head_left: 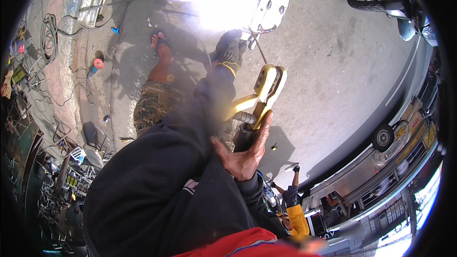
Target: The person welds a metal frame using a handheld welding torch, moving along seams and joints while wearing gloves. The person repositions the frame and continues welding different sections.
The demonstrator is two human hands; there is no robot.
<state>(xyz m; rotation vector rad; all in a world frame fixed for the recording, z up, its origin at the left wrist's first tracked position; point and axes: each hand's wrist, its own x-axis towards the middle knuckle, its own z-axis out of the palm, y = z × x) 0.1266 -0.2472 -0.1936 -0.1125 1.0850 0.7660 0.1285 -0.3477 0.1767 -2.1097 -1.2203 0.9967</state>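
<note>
Cradling yellow electrode holder (264,82), right grip (246,161); near glare (223,10), left grip (230,51).

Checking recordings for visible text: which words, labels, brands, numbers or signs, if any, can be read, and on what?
Dark sign: white letters, partly readable, not copied here.
Yellow panels on silver vehicle: lettering too small to read.
Yellow electrode holder: no readable text.

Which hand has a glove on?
The left hand, nearest the bright glare: it wears a dark glove with a yellow-edged cuff. The right hand is bare, holding the yellow rod holder.
</note>
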